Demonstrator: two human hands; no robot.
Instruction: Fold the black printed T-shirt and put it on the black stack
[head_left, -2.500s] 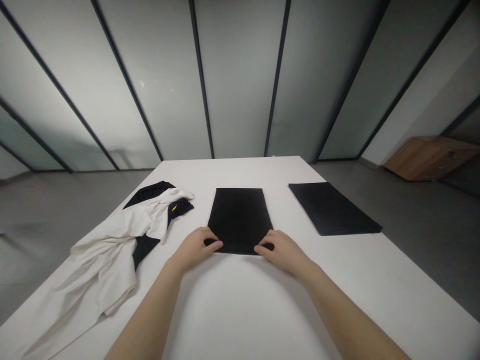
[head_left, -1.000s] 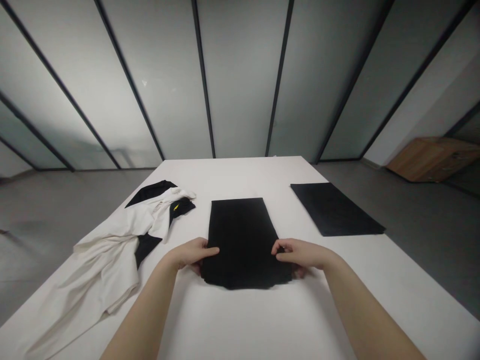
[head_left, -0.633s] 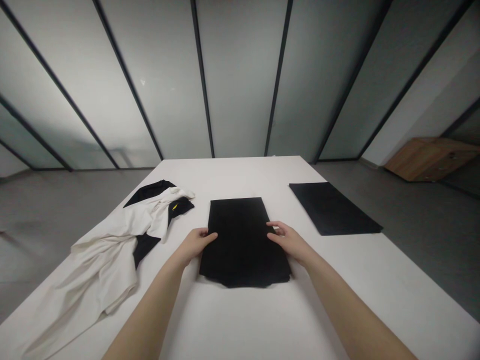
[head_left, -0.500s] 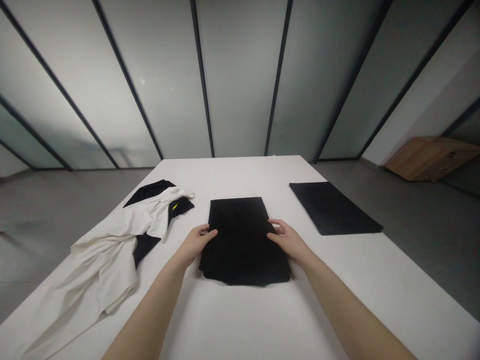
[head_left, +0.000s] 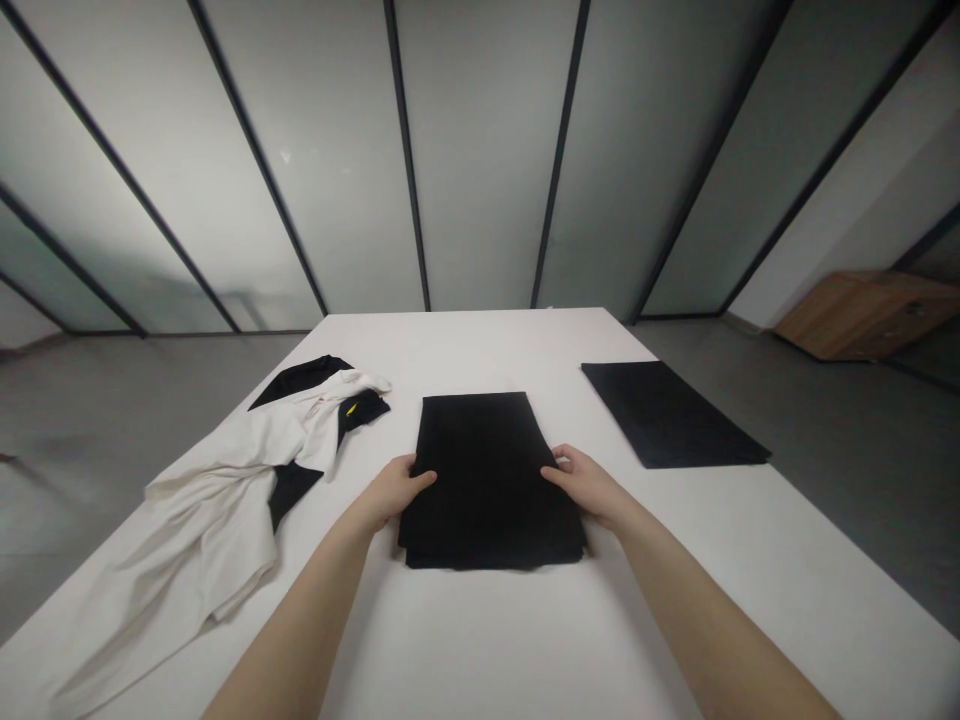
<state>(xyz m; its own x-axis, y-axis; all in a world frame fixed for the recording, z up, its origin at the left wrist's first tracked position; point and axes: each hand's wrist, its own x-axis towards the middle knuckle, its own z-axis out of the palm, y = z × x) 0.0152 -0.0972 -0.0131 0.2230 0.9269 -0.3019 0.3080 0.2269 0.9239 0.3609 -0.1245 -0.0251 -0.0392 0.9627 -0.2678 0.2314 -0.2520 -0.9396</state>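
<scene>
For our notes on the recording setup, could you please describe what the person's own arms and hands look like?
The left hand and right hand are bare, with no gloves, rings or watch in view. The left forearm and right forearm are bare too: no sleeves, cables or markings show.

Compared with the earlier view, the folded black garment (head_left: 487,480) is now stretching further toward 6 o'clock across the table (head_left: 480,640), and the left hand (head_left: 390,492) and right hand (head_left: 589,487) are pressing on its side edges instead of its near edge.
</scene>
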